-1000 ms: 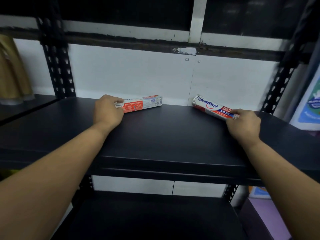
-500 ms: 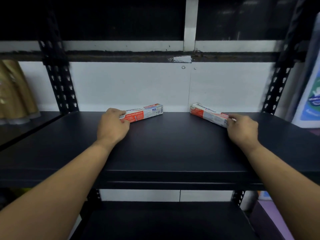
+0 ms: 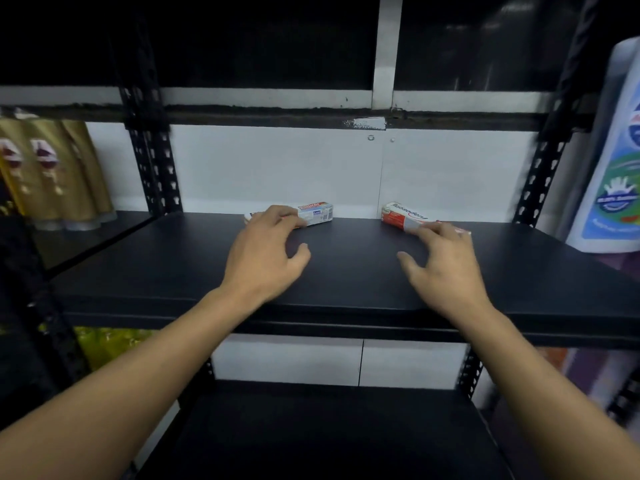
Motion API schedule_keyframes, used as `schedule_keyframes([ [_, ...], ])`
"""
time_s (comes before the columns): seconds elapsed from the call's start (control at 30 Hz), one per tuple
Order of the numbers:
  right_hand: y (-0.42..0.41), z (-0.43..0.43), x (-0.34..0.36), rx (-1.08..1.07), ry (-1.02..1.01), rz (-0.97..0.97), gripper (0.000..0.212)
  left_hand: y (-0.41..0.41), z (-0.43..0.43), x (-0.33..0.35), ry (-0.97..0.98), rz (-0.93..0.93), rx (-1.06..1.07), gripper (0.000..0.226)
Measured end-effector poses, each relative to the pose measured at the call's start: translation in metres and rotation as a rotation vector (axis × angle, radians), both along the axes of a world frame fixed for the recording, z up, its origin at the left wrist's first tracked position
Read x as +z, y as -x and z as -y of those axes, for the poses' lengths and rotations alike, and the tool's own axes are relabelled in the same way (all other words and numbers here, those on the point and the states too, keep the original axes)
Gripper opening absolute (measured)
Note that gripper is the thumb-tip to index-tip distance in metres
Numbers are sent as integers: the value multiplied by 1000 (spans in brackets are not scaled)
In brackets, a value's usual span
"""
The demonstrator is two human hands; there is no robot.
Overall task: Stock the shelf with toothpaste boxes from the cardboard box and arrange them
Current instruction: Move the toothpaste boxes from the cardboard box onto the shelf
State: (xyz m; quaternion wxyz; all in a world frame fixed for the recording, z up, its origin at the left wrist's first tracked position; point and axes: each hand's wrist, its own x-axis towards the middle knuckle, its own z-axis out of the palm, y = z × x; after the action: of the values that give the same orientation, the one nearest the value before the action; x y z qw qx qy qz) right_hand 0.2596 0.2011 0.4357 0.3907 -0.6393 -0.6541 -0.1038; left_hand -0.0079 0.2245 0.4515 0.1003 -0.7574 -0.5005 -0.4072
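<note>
1. Toothpaste boxes are found at the back of the black shelf (image 3: 346, 282), mid-frame: a left box (image 3: 318, 213) and a right box (image 3: 401, 220), laid flat, apart, the right one skewed.
2. The left hand (image 3: 266, 259) and right hand (image 3: 446, 268) are spread loose, fingertips at the boxes; nothing is clasped.
3. Stocking is judged barely begun; straightening is left, and the cardboard box is not seen.

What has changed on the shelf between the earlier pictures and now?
The left hand and right hand have loosened their grip on the box ends and drawn back toward the front of the shelf, fingers now spread. Whether the fingertips still touch the boxes cannot be told. The left toothpaste box and right toothpaste box stay lying at the back, apart from each other.
</note>
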Motion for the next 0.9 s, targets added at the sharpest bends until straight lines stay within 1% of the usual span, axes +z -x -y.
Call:
schedule_keyframes([
  [0.2,42,68,-25,142,-112,41,41,-15,73,-18,-89,-95,-89,35],
  [0.3,54,92,-51,192,-142,42,38,-19,97,-42,-90,-124,-101,32],
  [0.4,63,111,-85,220,-113,32,35,-21,113,-77,-49,-150,-120,32],
  [0.53,69,127,-149,251,57,35,36,-21,124,-137,69,-192,-130,30],
  [0.63,69,136,-201,250,226,61,38,-17,127,-188,194,-232,-125,31],
  [0.77,64,146,-270,257,445,71,41,-11,136,-257,417,-318,-93,35],
  [0.9,57,155,-334,251,690,118,43,-4,145,-325,676,-445,-94,38],
])
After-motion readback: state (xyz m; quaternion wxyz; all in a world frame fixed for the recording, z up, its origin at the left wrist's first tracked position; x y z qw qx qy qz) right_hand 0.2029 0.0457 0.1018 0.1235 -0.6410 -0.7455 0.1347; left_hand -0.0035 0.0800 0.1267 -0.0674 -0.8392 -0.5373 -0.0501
